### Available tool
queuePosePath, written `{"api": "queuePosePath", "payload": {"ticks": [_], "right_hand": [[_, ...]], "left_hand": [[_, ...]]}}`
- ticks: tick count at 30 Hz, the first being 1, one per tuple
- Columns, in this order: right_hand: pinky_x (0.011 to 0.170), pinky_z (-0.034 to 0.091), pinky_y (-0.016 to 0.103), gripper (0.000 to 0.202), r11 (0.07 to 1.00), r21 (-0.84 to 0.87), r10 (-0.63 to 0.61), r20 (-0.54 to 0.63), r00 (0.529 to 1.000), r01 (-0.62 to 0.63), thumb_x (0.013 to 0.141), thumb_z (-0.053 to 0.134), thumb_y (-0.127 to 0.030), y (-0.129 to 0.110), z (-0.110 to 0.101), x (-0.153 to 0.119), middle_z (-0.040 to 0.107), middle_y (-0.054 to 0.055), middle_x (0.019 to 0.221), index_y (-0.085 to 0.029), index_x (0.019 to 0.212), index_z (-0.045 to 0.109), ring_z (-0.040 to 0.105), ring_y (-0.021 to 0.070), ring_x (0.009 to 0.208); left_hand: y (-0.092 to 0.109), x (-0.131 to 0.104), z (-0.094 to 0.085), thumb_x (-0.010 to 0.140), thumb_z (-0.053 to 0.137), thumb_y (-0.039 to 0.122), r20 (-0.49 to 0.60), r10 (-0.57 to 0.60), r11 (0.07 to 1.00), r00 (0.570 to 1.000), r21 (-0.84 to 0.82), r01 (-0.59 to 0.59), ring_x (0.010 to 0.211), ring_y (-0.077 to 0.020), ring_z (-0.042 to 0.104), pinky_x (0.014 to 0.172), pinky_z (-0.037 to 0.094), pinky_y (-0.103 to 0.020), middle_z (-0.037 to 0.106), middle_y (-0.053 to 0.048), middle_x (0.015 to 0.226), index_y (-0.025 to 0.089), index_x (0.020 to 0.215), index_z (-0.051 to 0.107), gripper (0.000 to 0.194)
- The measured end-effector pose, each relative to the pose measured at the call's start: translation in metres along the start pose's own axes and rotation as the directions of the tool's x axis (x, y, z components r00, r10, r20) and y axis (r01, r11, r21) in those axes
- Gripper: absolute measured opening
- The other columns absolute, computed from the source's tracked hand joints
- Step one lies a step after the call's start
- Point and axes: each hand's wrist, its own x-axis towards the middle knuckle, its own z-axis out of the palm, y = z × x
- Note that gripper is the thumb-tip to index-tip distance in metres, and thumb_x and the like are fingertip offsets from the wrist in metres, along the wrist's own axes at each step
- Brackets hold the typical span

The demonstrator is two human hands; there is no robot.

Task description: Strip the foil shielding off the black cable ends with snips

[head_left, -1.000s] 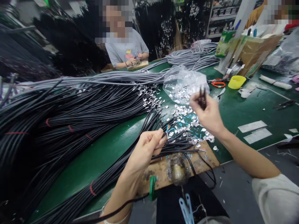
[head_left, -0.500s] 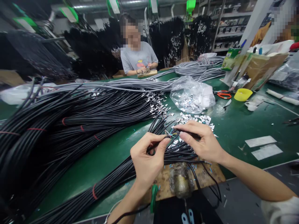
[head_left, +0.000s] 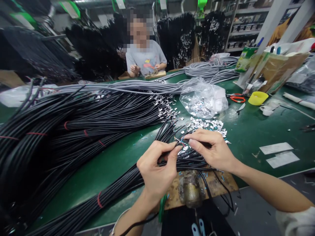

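Note:
My left hand (head_left: pixel 158 164) pinches the end of a black cable, where thin coloured wires (head_left: pixel 181 141) fan out between my fingertips. Close beside it on the right, my right hand (head_left: pixel 213 147) is closed on a dark piece that looks like a black cable, at the same wires. Beneath both hands lies a bundle of black cables (head_left: pixel 118 186) tied with a red band. Below them a wrapped metal cylinder (head_left: pixel 191 191) rests on a wooden board (head_left: pixel 169 196). Where the two held pieces meet is partly hidden by my fingers.
Large black cable bundles (head_left: pixel 81 121) cover the left, with grey cables (head_left: pixel 118 87) behind. A plastic bag (head_left: pixel 204 98), foil scraps (head_left: pixel 209 124), orange scissors (head_left: pixel 236 97) and a yellow ring (head_left: pixel 258 98) lie ahead and right. Across the table sits a person (head_left: pixel 145 60).
The coloured wires between my fingertips have shifted, while my hands stay nearly in place. The person opposite has raised one hand off the small board.

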Motion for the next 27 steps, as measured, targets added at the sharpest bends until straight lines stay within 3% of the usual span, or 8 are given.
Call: {"api": "queuePosePath", "payload": {"ticks": [8,10,12,15,17,19,22,27], "right_hand": [[0.061,0.047,0.025,0.02,1.0,0.024,0.019,0.007,1.0,-0.02,0.087,0.056,-0.025,0.001,0.001,-0.001,0.068,0.004,0.076,-0.016,0.096,0.072,0.06,0.0121,0.067],[0.062,0.046,0.025,0.02,1.0,0.001,-0.007,-0.017,1.0,0.007,0.086,0.057,-0.024,0.0,0.0,-0.001,0.069,0.004,0.077,-0.015,0.096,0.072,0.06,0.0117,0.067],[0.062,0.046,0.025,0.019,1.0,-0.011,-0.021,-0.029,0.999,0.02,0.086,0.057,-0.022,-0.001,-0.001,-0.001,0.069,0.004,0.078,-0.014,0.095,0.072,0.06,0.0111,0.067],[0.062,0.046,0.024,0.019,1.0,-0.014,-0.026,-0.023,0.999,0.025,0.086,0.058,-0.022,-0.002,-0.002,-0.001,0.069,0.004,0.077,-0.014,0.095,0.072,0.06,0.0104,0.067],[0.062,0.045,0.024,0.019,1.0,-0.008,-0.026,-0.013,1.0,0.026,0.086,0.058,-0.022,-0.001,-0.003,-0.001,0.068,0.003,0.076,-0.015,0.095,0.072,0.06,0.0101,0.067],[0.064,0.045,0.024,0.018,1.0,-0.002,-0.016,-0.026,1.0,0.016,0.086,0.058,-0.023,0.001,-0.003,-0.001,0.068,0.003,0.078,-0.016,0.095,0.072,0.06,0.0102,0.068],[0.066,0.045,0.025,0.021,1.0,0.027,0.007,-0.086,0.996,-0.005,0.083,0.063,-0.024,0.002,-0.002,0.001,0.067,0.004,0.084,-0.016,0.1,0.069,0.059,0.0114,0.073],[0.062,0.041,0.024,0.011,0.993,0.112,-0.035,-0.109,0.993,0.047,0.074,0.072,-0.023,0.002,0.0,0.0,0.058,0.0,0.074,-0.016,0.077,0.064,0.052,0.0101,0.068]], "left_hand": [[-0.001,-0.003,0.0,0.071,0.068,0.007,-0.035,0.114,0.991,0.993,0.068,-0.111,0.059,-0.0099,0.055,0.056,0.043,-0.022,0.064,0.001,0.067,0.017,0.079,0.064,0.013],[0.0,-0.001,-0.001,0.075,0.066,0.011,0.0,0.054,0.997,0.999,0.049,-0.054,0.056,-0.0092,0.053,0.053,0.041,-0.021,0.062,0.001,0.066,0.017,0.076,0.064,0.006],[0.0,0.002,-0.002,0.082,0.06,0.018,0.09,-0.087,0.996,0.992,-0.019,0.089,0.053,-0.0084,0.051,0.05,0.038,-0.02,0.059,0.001,0.062,0.016,0.072,0.063,0.01],[-0.003,0.008,-0.005,0.089,0.05,0.034,0.319,-0.315,0.904,0.894,-0.185,0.385,0.042,-0.0059,0.042,0.041,0.031,-0.019,0.048,0.003,0.049,0.015,0.064,0.058,0.032],[-0.007,0.011,-0.006,0.089,0.047,0.042,0.47,-0.373,0.789,0.8,-0.293,0.54,0.035,-0.0035,0.032,0.036,0.023,-0.018,0.039,0.006,0.044,0.015,0.058,0.051,0.042],[-0.009,0.013,-0.006,0.087,0.048,0.047,0.559,-0.381,0.681,0.736,-0.369,0.633,0.032,-0.0016,0.028,0.034,0.018,-0.018,0.036,0.006,0.045,0.015,0.054,0.044,0.047],[-0.009,0.014,-0.004,0.084,0.051,0.052,0.601,-0.385,0.619,0.7,-0.394,0.679,0.031,-0.0006,0.027,0.032,0.014,-0.017,0.034,0.007,0.046,0.015,0.053,0.04,0.049],[-0.004,0.009,-0.002,0.085,0.049,0.051,0.617,-0.378,0.725,0.69,-0.266,0.636,0.031,-0.003,0.025,0.032,0.013,-0.018,0.027,0.008,0.039,0.016,0.055,0.047,0.046]]}}
